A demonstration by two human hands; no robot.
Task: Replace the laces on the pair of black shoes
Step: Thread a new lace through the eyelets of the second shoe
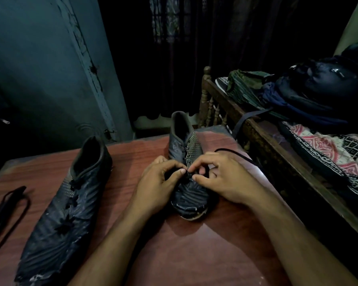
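Threading a lace (239,154) through the centre shoe (186,166), both hands' fingers (181,171) pinch it at the lower eyelets; next, pull it through.

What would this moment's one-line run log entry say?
both hands: left hand, right hand pinch lace | on right shoe | left shoe untouched

Both bare forearms reach forward and converge. The left hand (157,182) and right hand (221,178) meet, fingers curled, thumbs and forefingers pinched close together.
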